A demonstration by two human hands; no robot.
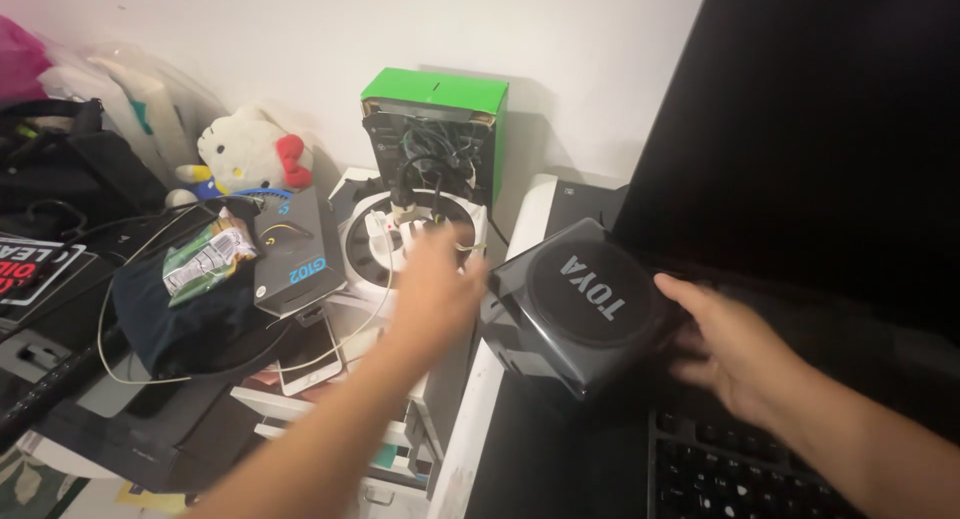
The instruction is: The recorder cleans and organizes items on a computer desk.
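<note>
Head view, nearest first: keyboard (735,469) of open laptop (800,129) at lower right, dark screen upright behind. Right hand (730,344) laid flat against near-right side of black box (580,314), fingers loosely together, tips partly hidden behind box edge. Box sits tilted on laptop's left edge, round printed disc facing up, left corner overhanging white shelf (470,419). Left hand (435,289) blurred, hovering just left of box over white round stand (405,239); fingers seem loosely curled, holding nothing visible, grip cannot be told for certain. Green carton (440,129) stuffed with cables behind stand. Further left: grey mouse box (295,254), phone (310,364), snack packet (205,259) on dark cloth, white cable (130,309), plush cat (250,154). Risks, as judgement: box held from one side only, so could slide off laptop edge or tip toward shelf gap; could scrape keys or strike screen if shoved back. Left forearm crossing clutter could snag cable and drag phone or packet off; stand cables likewise catchable.
</note>
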